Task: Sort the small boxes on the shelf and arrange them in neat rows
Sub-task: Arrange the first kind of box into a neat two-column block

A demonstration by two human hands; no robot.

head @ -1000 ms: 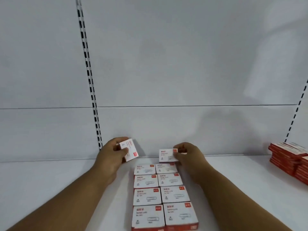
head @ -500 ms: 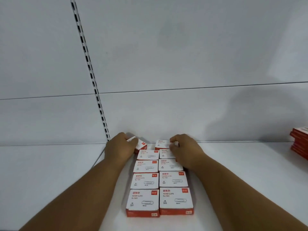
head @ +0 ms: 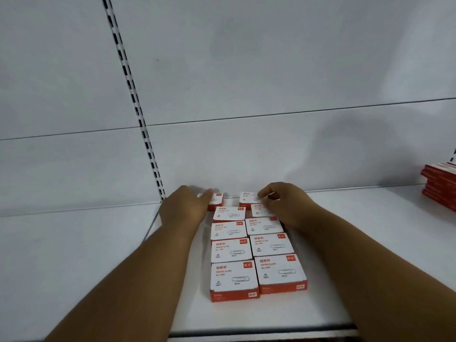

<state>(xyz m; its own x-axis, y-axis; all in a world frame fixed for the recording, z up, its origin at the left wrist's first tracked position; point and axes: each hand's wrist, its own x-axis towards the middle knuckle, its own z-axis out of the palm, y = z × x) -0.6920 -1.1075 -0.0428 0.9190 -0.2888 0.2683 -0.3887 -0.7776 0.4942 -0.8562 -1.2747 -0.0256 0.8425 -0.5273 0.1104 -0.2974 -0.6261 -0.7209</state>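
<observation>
Head view. Small boxes (head: 232, 280): white tops, red sides, red square logo at top right corner, paper-clip drawing and "PAPER CLIPS" print on lids. Laid flat on white shelf (head: 370, 255) in two columns side by side, running from near front edge back toward rear wall. Left column (head: 230, 250): four boxes in line, touching end to end. Right column (head: 271, 244): likewise four in line, farthest partly covered. Print on far boxes too small to read.

Two more at back of columns. Rear left box (head: 217, 200) sat slightly left of its column, angled, not squared up. Left hand (head: 183, 209) laid over it, fingers extended and touching its top; grip not plainly seen. Rear right box (head: 248, 199) close to back wall, in line with right column. Right hand (head: 283, 206) with fingertips curled, pinching that box at its right edge.

Both forearms stretched in from bottom of frame, flanking columns.

Far right on same shelf: stack of red boxes (head: 439, 187), well apart, cut by frame edge. Slotted upright strip (head: 133, 99) ran up grey back panel (head: 271, 70).
</observation>
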